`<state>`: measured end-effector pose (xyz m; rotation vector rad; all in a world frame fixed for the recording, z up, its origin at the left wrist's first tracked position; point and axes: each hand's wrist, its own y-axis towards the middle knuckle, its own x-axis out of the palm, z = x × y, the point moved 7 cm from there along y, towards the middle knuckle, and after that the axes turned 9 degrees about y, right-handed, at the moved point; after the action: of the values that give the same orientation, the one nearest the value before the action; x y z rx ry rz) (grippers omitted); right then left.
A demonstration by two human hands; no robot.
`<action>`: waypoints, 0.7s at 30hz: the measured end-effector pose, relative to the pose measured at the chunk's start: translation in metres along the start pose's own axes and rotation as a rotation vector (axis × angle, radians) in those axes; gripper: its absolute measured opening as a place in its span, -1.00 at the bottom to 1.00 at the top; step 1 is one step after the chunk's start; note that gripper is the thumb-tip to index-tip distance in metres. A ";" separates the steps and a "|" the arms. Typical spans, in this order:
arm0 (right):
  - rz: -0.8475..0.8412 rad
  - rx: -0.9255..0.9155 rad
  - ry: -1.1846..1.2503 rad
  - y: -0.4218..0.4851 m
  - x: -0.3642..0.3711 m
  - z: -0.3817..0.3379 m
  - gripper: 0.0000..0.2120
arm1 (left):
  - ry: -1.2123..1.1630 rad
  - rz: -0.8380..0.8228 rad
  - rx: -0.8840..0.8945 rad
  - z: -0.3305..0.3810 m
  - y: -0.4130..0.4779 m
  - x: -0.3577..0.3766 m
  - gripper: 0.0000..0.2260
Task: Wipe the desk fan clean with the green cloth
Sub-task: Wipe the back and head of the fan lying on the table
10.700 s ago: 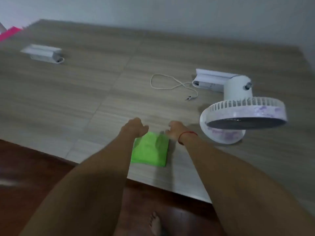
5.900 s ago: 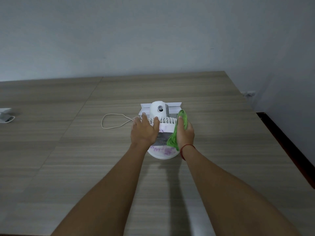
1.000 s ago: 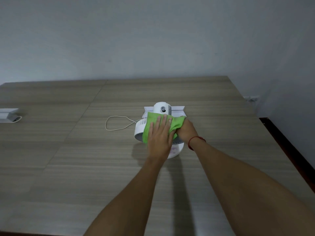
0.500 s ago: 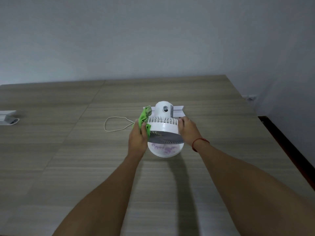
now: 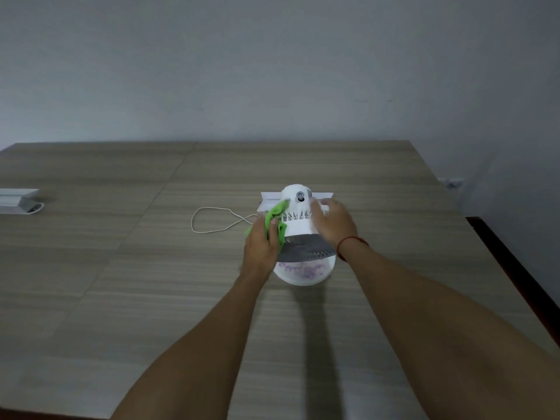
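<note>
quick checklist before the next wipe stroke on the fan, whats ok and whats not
1. Green cloth gripped in left hand: ok.
2. Cloth against the desk fan, on its left side: ok.
3. Right hand steadying the fan's right side: cannot tell, it is blurred.
4. Fan base seated on the table: ok.
5. White cord clear of both hands: ok, it loops to the left.
6. Fan clean: cannot tell.

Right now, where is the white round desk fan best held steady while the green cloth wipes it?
Judging by its pose, grip the white round desk fan at its ribbed rear housing, from the right side: the left hand presses the green cloth against the left, so the right hand can brace opposite.
</note>
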<state>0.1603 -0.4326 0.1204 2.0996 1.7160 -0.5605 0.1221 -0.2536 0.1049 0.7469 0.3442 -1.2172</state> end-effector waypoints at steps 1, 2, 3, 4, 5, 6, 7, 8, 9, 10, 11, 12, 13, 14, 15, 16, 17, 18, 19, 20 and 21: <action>-0.008 -0.056 -0.059 -0.002 0.006 -0.010 -0.49 | -0.008 -0.003 0.011 0.002 -0.002 0.003 -0.72; -0.021 -0.098 -0.113 -0.003 0.013 -0.017 -0.48 | -0.020 0.002 0.012 0.002 -0.003 0.005 -0.72; -0.037 -0.113 -0.155 -0.003 0.019 -0.020 -0.49 | -0.034 0.013 0.003 0.001 -0.003 0.005 -0.71; -0.047 -0.120 -0.183 -0.002 0.022 -0.020 -0.50 | -0.052 0.029 -0.007 0.000 -0.002 0.004 -0.70; -0.046 -0.123 -0.202 -0.002 0.024 -0.019 -0.51 | -0.073 0.040 -0.027 -0.003 0.000 0.002 -0.70; -0.032 -0.134 -0.218 -0.002 0.023 -0.018 -0.53 | -0.091 0.041 -0.066 -0.008 0.002 0.003 -0.68; -0.012 -0.144 -0.230 -0.003 0.022 -0.017 -0.54 | -0.112 0.034 -0.139 -0.016 0.004 0.006 -0.66; 0.010 -0.156 -0.234 -0.004 0.020 -0.016 -0.54 | -0.148 0.023 -0.251 -0.028 0.005 0.010 -0.63; 0.030 -0.163 -0.233 -0.006 0.020 -0.014 -0.54 | -0.201 -0.001 -0.394 -0.042 0.005 0.016 -0.59; 0.050 -0.174 -0.235 -0.007 0.020 -0.014 -0.53 | -0.251 -0.034 -0.539 -0.054 0.003 0.021 -0.54; 0.067 -0.187 -0.243 -0.010 0.020 -0.015 -0.50 | -0.295 -0.071 -0.655 -0.065 0.000 0.026 -0.51; 0.084 -0.203 -0.252 -0.012 0.021 -0.016 -0.49 | -0.324 -0.099 -0.727 -0.070 -0.002 0.027 -0.49; 0.096 -0.211 -0.256 -0.012 0.022 -0.017 -0.48 | -0.339 -0.114 -0.758 -0.072 -0.003 0.027 -0.49; 0.106 -0.207 -0.256 -0.012 0.022 -0.018 -0.50 | -0.331 -0.107 -0.750 -0.071 -0.001 0.025 -0.50; 0.111 -0.196 -0.253 -0.011 0.021 -0.018 -0.52 | -0.305 -0.085 -0.706 -0.067 0.001 0.021 -0.52; 0.114 -0.182 -0.248 -0.009 0.020 -0.018 -0.53 | -0.264 -0.053 -0.635 -0.061 0.003 0.018 -0.54; 0.112 -0.169 -0.243 -0.007 0.020 -0.017 -0.54 | -0.214 -0.010 -0.549 -0.052 0.004 0.014 -0.57; 0.111 -0.162 -0.241 -0.005 0.019 -0.015 -0.53 | -0.168 0.028 -0.453 -0.041 0.004 0.010 -0.59; 0.111 -0.160 -0.241 -0.004 0.019 -0.015 -0.53 | -0.139 0.047 -0.345 -0.030 0.002 0.008 -0.61; 0.114 -0.169 -0.244 -0.004 0.020 -0.015 -0.52 | -0.124 0.046 -0.230 -0.019 0.000 0.009 -0.62; 0.117 -0.179 -0.248 -0.004 0.020 -0.016 -0.52 | -0.112 0.014 -0.134 -0.010 -0.002 0.012 -0.60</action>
<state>0.1613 -0.4067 0.1237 1.9025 1.4400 -0.5822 0.1254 -0.2555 0.0892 0.5628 0.3240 -1.2051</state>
